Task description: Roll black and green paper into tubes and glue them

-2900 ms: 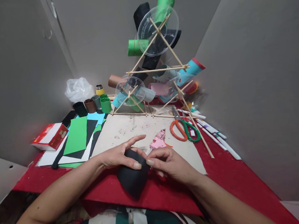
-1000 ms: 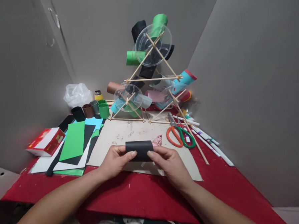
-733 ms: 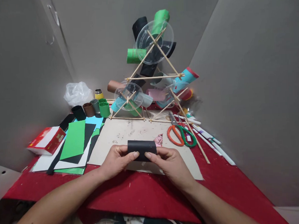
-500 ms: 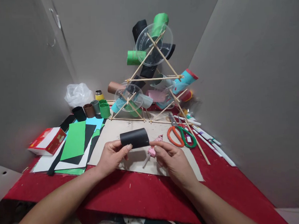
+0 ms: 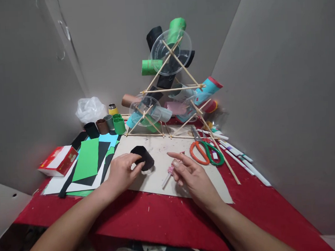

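Observation:
My left hand (image 5: 123, 169) has its thumb and fingers at the near edge of a short black paper tube (image 5: 144, 158), which it holds tilted over a sheet of beige cardboard (image 5: 142, 185). My right hand (image 5: 189, 173) hovers to the right, apart from the tube, its index finger stretched out and nothing seen in its grip. Beneath that hand, partly covered, lies a small pink item with a pale stick (image 5: 166, 181); its kind I cannot make out. Scissors with orange and green handles (image 5: 206, 153) rest just beyond the right hand.
Behind stands a frame of wooden sticks (image 5: 172, 89) bearing clear plastic discs and coloured paper tubes. To the left are stacked paper sheets (image 5: 86, 159), a red box (image 5: 58, 161), several upright tubes (image 5: 102, 126) and a plastic bag (image 5: 90, 110). White marker pens (image 5: 248, 164) lie right.
My right hand has come away from the black tube's end. The tube, still at my left hand, has turned from sideways to a tilt with its open end facing up-left.

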The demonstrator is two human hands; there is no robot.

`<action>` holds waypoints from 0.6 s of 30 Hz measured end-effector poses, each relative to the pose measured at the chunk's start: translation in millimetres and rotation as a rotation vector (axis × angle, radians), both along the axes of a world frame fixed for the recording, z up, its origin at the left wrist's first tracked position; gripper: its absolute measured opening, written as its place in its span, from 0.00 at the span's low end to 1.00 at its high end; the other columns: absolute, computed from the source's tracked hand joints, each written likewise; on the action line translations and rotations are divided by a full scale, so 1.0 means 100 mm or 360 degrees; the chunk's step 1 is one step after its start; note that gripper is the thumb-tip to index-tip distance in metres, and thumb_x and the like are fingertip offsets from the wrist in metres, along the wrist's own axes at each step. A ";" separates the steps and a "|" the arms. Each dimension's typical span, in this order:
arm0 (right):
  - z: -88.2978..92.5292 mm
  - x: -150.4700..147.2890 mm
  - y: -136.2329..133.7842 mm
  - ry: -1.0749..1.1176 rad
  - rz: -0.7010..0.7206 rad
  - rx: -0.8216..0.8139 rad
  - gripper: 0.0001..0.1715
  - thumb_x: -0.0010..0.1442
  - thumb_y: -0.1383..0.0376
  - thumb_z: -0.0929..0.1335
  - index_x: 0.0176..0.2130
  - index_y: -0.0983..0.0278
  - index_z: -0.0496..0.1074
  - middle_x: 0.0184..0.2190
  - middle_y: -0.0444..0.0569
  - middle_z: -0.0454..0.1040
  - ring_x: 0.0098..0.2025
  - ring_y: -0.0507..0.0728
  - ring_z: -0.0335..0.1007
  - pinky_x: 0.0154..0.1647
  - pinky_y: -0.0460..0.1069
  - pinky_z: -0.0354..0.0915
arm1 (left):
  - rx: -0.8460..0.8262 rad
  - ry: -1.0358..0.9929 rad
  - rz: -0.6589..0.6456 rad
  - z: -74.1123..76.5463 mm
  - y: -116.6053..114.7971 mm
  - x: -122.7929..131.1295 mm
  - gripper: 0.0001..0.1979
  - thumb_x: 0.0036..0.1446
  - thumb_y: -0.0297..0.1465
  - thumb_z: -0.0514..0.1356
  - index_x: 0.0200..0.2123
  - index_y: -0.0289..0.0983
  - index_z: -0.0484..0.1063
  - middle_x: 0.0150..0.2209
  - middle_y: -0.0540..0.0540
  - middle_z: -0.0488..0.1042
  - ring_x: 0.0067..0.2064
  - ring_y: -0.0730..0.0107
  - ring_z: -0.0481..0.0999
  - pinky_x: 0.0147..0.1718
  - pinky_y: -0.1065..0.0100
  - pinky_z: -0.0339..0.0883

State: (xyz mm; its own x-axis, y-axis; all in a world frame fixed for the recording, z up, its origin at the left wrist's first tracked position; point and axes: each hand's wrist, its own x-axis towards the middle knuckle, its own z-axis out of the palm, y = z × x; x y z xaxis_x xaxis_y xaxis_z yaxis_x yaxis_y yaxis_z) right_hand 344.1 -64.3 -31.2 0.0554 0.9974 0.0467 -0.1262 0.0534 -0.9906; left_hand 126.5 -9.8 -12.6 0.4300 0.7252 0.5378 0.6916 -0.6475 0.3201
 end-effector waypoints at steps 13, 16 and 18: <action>-0.02 0.03 -0.02 0.0070 0.0023 0.0010 0.24 0.58 0.49 0.70 0.47 0.62 0.74 0.18 0.39 0.65 0.19 0.49 0.54 0.21 0.44 0.50 | 0.0477 0.0166 0.0099 0.39 -0.04 -0.07 0.28 0.62 0.41 0.57 0.62 0.39 0.61 0.62 0.37 0.63 0.64 0.52 0.60 0.61 0.49 0.51; -0.04 0.03 -0.02 0.0053 0.0055 0.0018 0.24 0.58 0.49 0.70 0.46 0.63 0.74 0.18 0.40 0.66 0.19 0.49 0.54 0.20 0.45 0.50 | 0.0304 0.0629 -0.0108 0.24 -0.01 0.07 0.33 0.60 0.47 0.56 0.64 0.39 0.58 0.66 0.37 0.56 0.68 0.46 0.49 0.64 0.44 0.39; -0.05 0.03 -0.01 0.0034 0.0045 0.0032 0.24 0.58 0.49 0.70 0.45 0.63 0.75 0.18 0.41 0.66 0.20 0.49 0.54 0.21 0.45 0.51 | 0.0151 0.0740 -0.0178 0.12 0.02 0.13 0.32 0.61 0.48 0.55 0.64 0.39 0.58 0.66 0.38 0.58 0.68 0.46 0.51 0.64 0.43 0.39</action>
